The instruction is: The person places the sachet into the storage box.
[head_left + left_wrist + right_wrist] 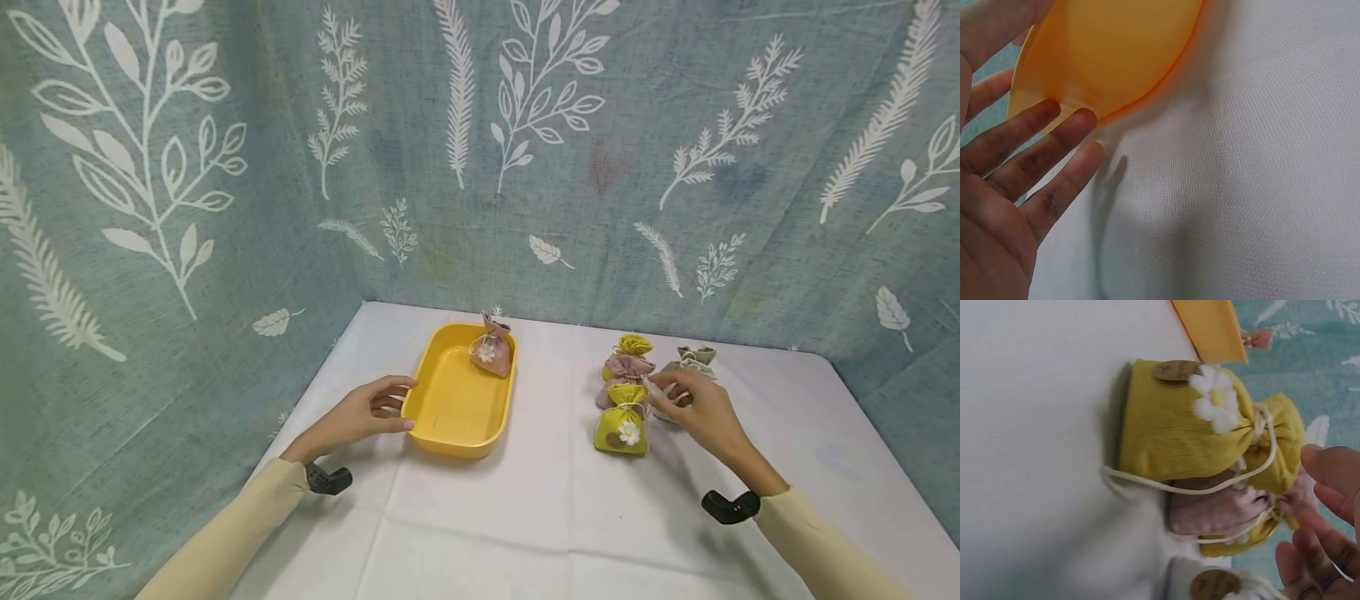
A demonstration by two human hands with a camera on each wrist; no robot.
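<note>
My left hand is at the left side of a yellow tray, fingers spread and fingertips right at its rim. Inside the tray's far right corner sits a pink drawstring pouch with a white flower. My right hand reaches in over a group of small pouches, its fingers loosely bent. Closest to it are the top of a whitish pouch and the neck of a front yellow pouch with a white flower and brown tag. Another pink pouch stands behind that one.
Farther back in the group are another yellow pouch and a grey-green pouch, partly hidden by the right hand. A white cloth covers the table. Patterned blue-green curtains hang along its back and sides.
</note>
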